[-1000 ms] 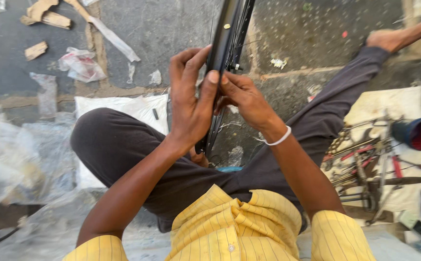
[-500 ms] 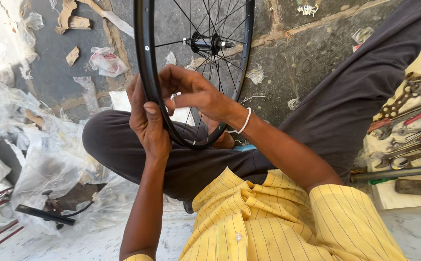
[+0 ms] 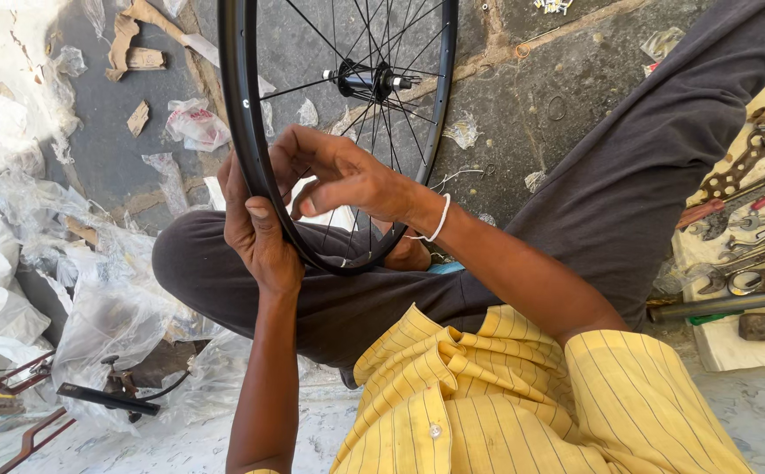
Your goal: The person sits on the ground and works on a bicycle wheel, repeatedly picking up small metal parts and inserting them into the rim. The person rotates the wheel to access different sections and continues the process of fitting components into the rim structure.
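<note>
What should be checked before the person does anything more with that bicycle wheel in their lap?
1. Left hand grips the black rim firmly: ok, fingers wrap its edge.
2. Right hand has a hold at the rim: ok, its fingers curl beside the left hand's.
3. Wheel is steadied below: ok, its lower edge rests at the dark trouser leg.
4. Spokes intact and evenly tight: cannot tell.
5. Hub axle is free of obstruction: ok, nothing touches it.
6. Tools within reach: ok, wrenches lie on the cloth at the person's right.
</note>
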